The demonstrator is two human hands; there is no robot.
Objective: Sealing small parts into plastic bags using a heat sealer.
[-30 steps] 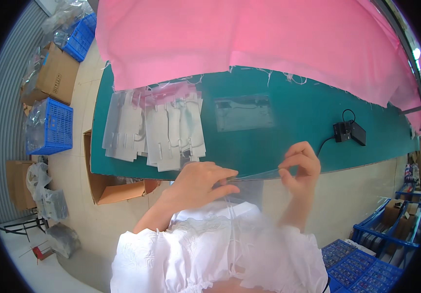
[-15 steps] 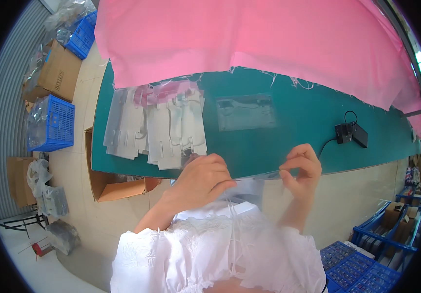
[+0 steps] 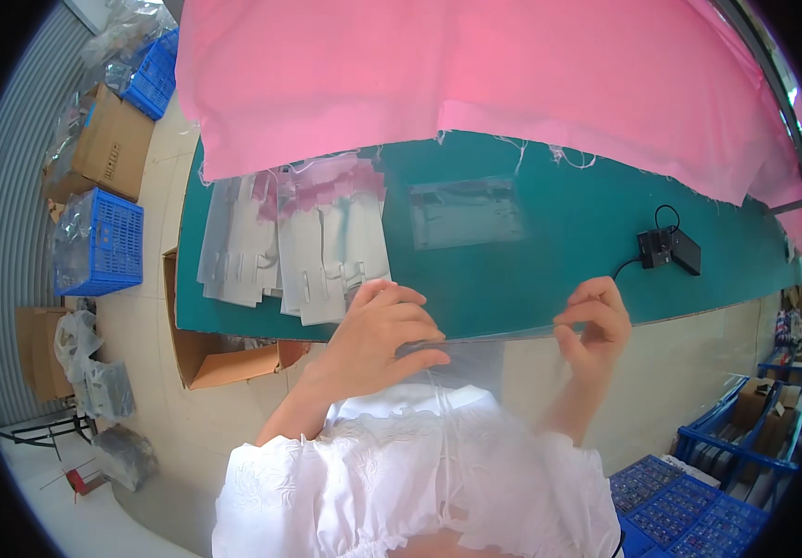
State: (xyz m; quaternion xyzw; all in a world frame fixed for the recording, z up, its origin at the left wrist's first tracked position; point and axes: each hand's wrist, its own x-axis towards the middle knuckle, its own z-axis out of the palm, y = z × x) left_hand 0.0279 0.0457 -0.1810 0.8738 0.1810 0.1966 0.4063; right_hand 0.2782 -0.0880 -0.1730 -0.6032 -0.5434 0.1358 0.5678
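A thin clear plastic bag is stretched between my two hands at the near edge of the green table. My left hand is closed on its left end, thumb pointing right. My right hand pinches the right end between thumb and fingers. Just beyond my left hand lies a stack of flat clear packets with white and pink inserts. Another clear flat bag rests on the table beyond the gap between my hands. The bag's lower part is hard to make out.
Pink cloth with a frayed edge covers the far side. A black device with a cable sits at the right. An opened carton stands below the table's left edge. Blue crates stand at left, a blue parts tray at lower right.
My right hand has moved slightly right, away from my left, and more of the plastic bag shows stretched between them. My left hand's fingers have shifted a little.
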